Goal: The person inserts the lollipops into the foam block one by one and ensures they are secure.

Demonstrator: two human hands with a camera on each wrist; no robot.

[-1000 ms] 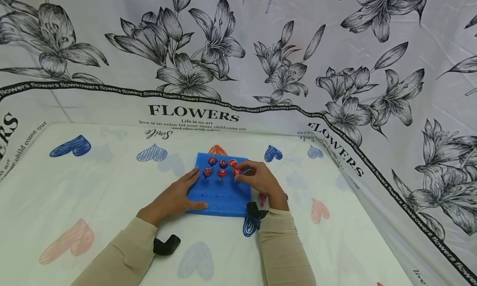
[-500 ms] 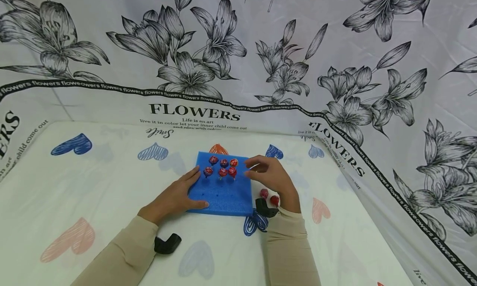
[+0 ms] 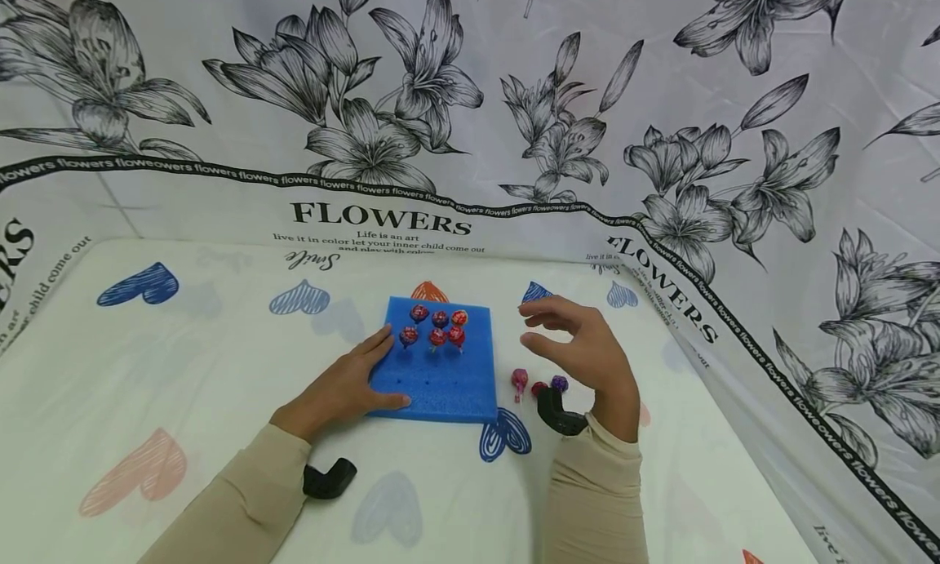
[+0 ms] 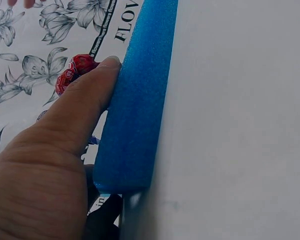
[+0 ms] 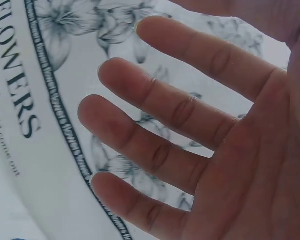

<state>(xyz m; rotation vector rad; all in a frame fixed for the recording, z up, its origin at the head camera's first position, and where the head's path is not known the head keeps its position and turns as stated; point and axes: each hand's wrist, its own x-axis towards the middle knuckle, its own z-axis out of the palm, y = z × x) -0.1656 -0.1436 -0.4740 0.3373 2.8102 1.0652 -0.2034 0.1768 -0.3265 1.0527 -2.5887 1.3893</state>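
Observation:
A blue foam block (image 3: 441, 391) lies flat on the table, with several wrapped lollipops (image 3: 437, 336) standing in two rows in its far half. Small holes show in its near half. My left hand (image 3: 341, 391) rests on the block's left edge, fingers straight along the side and thumb on top; the left wrist view shows the thumb (image 4: 85, 105) against the foam. To the right of the block, my right hand (image 3: 583, 348) is raised with spread fingers and holds nothing. Below it lie a pink lollipop (image 3: 520, 378), a red lollipop (image 3: 539, 388) and a purple lollipop (image 3: 560, 382), partly hidden by the wrist mount.
Black wrist mounts (image 3: 330, 479) stick out from both sleeves. A white tablecloth (image 3: 242, 368) printed with hearts covers the table. Behind it hangs a curtain (image 3: 514, 82) with flower drawings and lettering.
My right hand has let go of the front-right lollipop, which stands in the foam, and moved right, away from the block. The loose lollipops have come into view. My left hand has stayed put.

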